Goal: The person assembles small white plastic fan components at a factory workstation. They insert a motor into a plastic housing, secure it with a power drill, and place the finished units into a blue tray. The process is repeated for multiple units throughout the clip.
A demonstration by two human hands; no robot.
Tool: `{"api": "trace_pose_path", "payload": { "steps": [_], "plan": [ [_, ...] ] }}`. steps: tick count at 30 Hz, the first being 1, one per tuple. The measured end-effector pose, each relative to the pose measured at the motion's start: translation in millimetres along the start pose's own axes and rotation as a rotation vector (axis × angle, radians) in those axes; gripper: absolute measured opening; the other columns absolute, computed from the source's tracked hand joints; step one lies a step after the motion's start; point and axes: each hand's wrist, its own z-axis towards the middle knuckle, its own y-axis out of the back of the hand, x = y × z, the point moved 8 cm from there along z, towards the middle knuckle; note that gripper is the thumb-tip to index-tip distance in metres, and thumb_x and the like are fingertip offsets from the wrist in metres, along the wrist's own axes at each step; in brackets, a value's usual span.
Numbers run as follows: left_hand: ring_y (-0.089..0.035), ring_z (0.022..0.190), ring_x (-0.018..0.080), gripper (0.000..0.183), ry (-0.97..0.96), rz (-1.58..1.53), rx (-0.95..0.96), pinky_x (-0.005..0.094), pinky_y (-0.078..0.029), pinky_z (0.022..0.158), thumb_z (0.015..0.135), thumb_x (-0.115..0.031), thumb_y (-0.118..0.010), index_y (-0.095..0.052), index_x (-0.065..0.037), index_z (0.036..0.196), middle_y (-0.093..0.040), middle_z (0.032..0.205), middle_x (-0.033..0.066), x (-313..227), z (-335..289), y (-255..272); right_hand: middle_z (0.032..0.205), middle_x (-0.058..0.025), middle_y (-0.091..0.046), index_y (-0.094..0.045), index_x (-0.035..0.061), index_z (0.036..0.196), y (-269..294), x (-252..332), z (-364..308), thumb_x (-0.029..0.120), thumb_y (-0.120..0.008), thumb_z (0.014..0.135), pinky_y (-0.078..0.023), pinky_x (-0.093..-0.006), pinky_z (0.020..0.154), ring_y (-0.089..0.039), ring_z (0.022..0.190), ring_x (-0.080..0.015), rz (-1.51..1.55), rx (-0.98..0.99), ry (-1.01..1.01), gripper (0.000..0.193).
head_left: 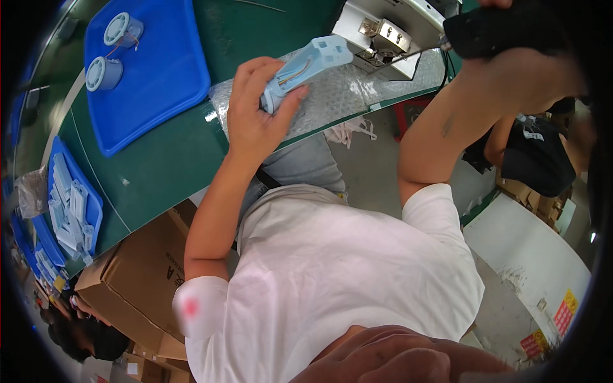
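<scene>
My left hand (255, 105) is closed round a light blue plastic fan housing (325, 54), above bubble wrap at the bench edge. Its long handle half lies open, with thin wires inside, and points up to the right. At the upper right my right hand (511, 71) grips a black-handled screwdriver (504, 30), partly dark and cut off by the picture's rim. The long thin shaft reaches left toward a metal fixture (391, 37), its tip near the fixture's lower front. Whether the tip touches anything, I cannot tell.
A blue tray (163, 83) holds two round light blue fan heads (104, 73) with wires. Further left, another blue tray (96, 220) is piled with light blue plastic parts (67, 198). Bubble wrap (345, 92) covers the green bench's edge. Cardboard boxes (137, 274) stand below. Other people sit nearby.
</scene>
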Motion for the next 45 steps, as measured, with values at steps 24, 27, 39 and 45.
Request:
{"api": "trace_pose_path", "payload": {
  "steps": [24,27,39,45],
  "plan": [
    [-0.066,0.102,0.0243,0.039,-0.033,-0.016,-0.005,0.0334,-0.054,0.083,0.079,-0.009,-0.088,-0.071,-0.006,0.114,-0.063,0.117,0.0107,-2,-5,0,0.096,-0.0118,-0.058,-0.057,0.0017,0.109,-48,-20,-35,0.081,-0.066,0.071,-0.049,-0.0369,0.072,-0.058,0.075,-0.0219,0.180,0.061,-0.116,0.088],
    [-0.067,0.101,0.0240,0.039,-0.028,-0.011,-0.004,0.0334,-0.055,0.083,0.079,-0.010,-0.088,-0.071,-0.007,0.114,-0.063,0.117,0.0097,-2,-5,-1,0.096,-0.0120,-0.058,-0.057,0.0015,0.109,-48,-21,-36,0.082,-0.065,0.072,-0.049,-0.0370,0.071,-0.057,0.074,-0.0220,0.177,0.063,-0.114,0.089],
    [-0.068,0.098,0.0243,0.038,-0.017,0.017,-0.003,0.0343,-0.056,0.080,0.078,-0.013,-0.089,-0.073,-0.007,0.112,-0.065,0.115,0.0094,-3,-3,1,0.096,-0.0127,-0.058,-0.057,0.0008,0.108,-40,-24,-38,0.086,-0.061,0.072,-0.049,-0.0371,0.070,-0.056,0.072,-0.0227,0.192,0.080,-0.114,0.093],
    [-0.068,0.098,0.0258,0.040,-0.020,0.042,0.006,0.0354,-0.056,0.080,0.076,-0.014,-0.089,-0.073,-0.008,0.112,-0.065,0.115,0.0094,-2,-3,-1,0.096,-0.0130,-0.058,-0.057,0.0004,0.108,-30,-22,-38,0.088,-0.058,0.072,-0.048,-0.0371,0.069,-0.056,0.071,-0.0231,0.219,0.109,-0.114,0.095]
  ]
}}
